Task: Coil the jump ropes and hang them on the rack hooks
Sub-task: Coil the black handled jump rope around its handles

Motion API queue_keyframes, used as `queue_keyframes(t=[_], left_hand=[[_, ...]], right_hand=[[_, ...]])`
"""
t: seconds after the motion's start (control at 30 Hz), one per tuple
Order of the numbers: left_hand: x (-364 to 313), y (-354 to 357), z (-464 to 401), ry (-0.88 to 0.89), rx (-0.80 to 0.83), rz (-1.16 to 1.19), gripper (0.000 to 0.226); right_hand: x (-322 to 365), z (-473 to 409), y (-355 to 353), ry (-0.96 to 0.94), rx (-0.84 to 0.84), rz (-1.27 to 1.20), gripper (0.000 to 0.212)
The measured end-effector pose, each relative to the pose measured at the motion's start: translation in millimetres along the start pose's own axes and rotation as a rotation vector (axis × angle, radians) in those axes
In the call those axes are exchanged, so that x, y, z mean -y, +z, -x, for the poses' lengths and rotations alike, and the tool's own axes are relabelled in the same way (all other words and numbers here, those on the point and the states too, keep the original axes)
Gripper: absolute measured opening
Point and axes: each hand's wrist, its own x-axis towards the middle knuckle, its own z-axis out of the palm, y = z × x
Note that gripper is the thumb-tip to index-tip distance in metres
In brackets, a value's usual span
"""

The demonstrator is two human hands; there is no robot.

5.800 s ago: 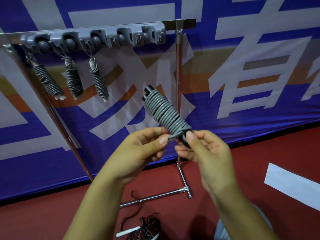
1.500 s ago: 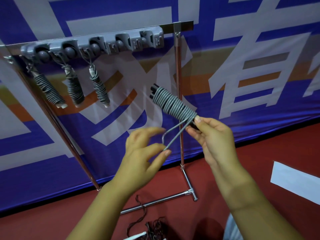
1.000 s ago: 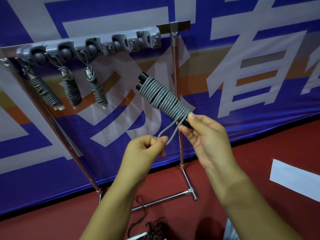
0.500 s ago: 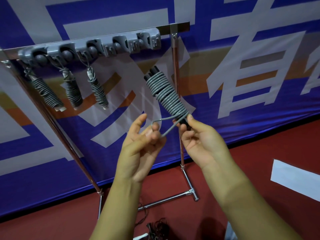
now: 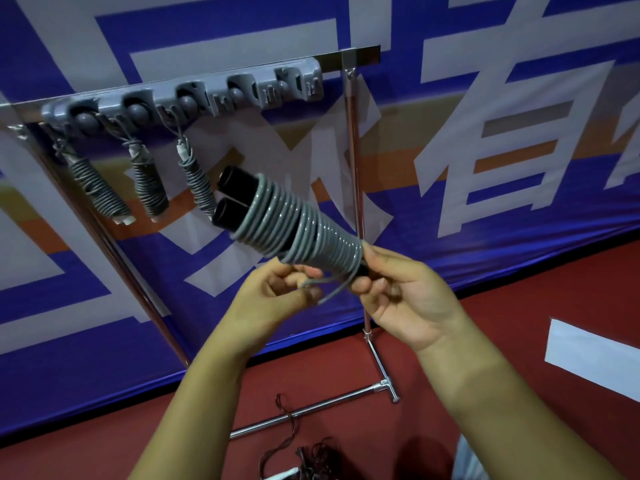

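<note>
Coiled grey jump rope (image 5: 301, 226) is held in the air in front of the rack (image 5: 194, 98), below its free right-end hooks; right hand (image 5: 408, 292) grips the handle ends, left hand (image 5: 273, 299) pinches the loose loop (image 5: 325, 289). Looks light, cord springy and slick (coils likely slip off if the grip relaxes). Best hold: handle ends plus loop.

handle ends (image 5: 362, 271) hidden inside right grip | loop tail (image 5: 313, 284) blurred at left grip | dark rope pile (image 5: 311, 459) below grips, cut by bottom edge

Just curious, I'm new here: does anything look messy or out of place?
Yes: a dark rope lies in a loose tangle on the red floor below the rack, while three coiled ropes hang neatly.
</note>
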Motion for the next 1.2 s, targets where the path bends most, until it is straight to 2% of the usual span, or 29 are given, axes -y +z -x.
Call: queue_keyframes(t=[0.13, 0.2, 0.27, 0.33, 0.4, 0.47, 0.53, 0.6, 0.7, 0.77, 0.83, 0.93, 1.07, 1.2], left_hand=[[-9, 7, -1, 0.118, -0.196, -0.202, 0.025], [-10, 8, -2, 0.013, -0.289, -0.232, 0.029], [-7, 2, -1, -0.161, -0.302, -0.293, 0.033], [0, -3, -4, 0.029, -0.190, -0.399, 0.021], [16, -8, -2, 0.051, -0.082, -0.467, 0.009], [29, -9, -1, -0.086, -0.087, -0.532, 0.023], [24, -2, -4, 0.068, -0.104, -0.538, 0.022], [0, 13, -7, 0.113, -0.142, -0.448, 0.024], [-20, 14, -7, 0.034, -0.053, -0.156, 0.022], [-21, 5, -4, -0.036, 0.038, -0.124, 0.024], [-22, 1, -1, -0.049, 0.102, -0.090, 0.018], [-16, -1, 5, -0.081, 0.104, -0.060, 0.012], [-13, 3, 15, -0.069, 0.023, -0.149, 0.013], [-7, 12, 23, -0.013, -0.111, -0.567, 0.023]], right_hand=[[1, 2, -4, 0.024, 0.025, 0.088, 0.029], [1, 4, -3, 0.017, 0.050, 0.186, 0.029], [1, 6, -2, 0.004, 0.077, 0.291, 0.028], [1, 7, -3, -0.005, 0.095, 0.380, 0.029], [-1, 7, -5, 0.006, 0.107, 0.433, 0.029], [-3, 7, -6, 0.032, 0.120, 0.435, 0.028], [-4, 7, -9, 0.049, 0.133, 0.452, 0.029], [-4, 9, -10, 0.055, 0.156, 0.496, 0.030], [-6, 13, -10, 0.059, 0.183, 0.617, 0.026], [-9, 14, -8, 0.037, 0.194, 0.757, 0.007], [-16, 11, -9, -0.006, 0.151, 0.903, 0.011], [-25, 2, -15, -0.042, 0.057, 1.036, 0.010], [-31, -8, -21, -0.097, -0.035, 1.004, 0.008], [-38, -13, -22, -0.191, -0.144, 0.976, 0.009]])
